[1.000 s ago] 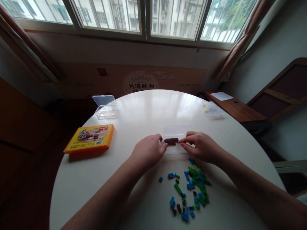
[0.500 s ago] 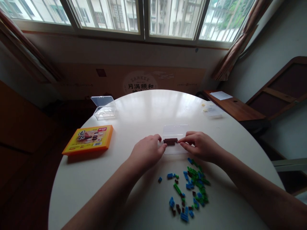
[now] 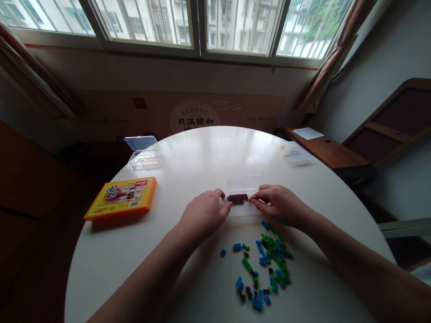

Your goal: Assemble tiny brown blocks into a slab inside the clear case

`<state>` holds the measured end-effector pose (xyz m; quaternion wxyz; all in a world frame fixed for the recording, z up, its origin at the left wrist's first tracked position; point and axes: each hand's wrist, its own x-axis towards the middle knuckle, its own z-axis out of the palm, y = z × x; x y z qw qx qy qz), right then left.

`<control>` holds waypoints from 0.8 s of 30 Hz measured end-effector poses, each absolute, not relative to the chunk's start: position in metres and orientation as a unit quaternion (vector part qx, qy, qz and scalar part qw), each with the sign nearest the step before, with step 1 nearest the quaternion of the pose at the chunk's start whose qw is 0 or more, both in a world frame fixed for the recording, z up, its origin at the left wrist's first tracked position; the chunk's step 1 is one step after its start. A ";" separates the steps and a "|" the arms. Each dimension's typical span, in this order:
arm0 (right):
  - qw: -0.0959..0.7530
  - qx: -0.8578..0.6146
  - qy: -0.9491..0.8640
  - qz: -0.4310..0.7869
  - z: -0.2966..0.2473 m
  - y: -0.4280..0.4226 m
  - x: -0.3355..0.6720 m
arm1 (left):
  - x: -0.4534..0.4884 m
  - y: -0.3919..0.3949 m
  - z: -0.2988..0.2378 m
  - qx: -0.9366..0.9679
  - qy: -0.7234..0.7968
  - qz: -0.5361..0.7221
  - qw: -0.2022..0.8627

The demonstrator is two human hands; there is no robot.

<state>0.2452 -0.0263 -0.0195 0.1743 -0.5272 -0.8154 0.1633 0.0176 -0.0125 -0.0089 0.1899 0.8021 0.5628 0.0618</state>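
Observation:
In front of me lies an open clear plastic box [image 3: 245,212] with its lid tipped back. Inside it, small brown building bricks [image 3: 236,198] are lined up in tight rows. My left hand [image 3: 205,211] grips the box at its left side, thumb and forefinger on either side of the row ends. At the right end of the rows, the thumb and forefinger of my right hand [image 3: 278,204] are pinched together on what looks like one small brown brick, mostly hidden by the fingertips. Loose blue, green and brown bricks [image 3: 278,255] lie scattered nearer to me.
A yellow and orange game box [image 3: 123,196] lies on the left of the round white table [image 3: 182,157]. Behind it stands an open, clear plastic case [image 3: 146,159]. Another clear container [image 3: 296,156] with pale pieces is at the far right, beside a wooden desk [image 3: 336,150].
The whole view has shifted slightly. Both hands keep their places at the box, and the brick rows look the same.

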 end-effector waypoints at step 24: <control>0.184 -0.521 -0.819 0.156 -0.019 -0.026 0.245 | 0.017 -0.011 -0.010 0.804 0.561 0.059 0.187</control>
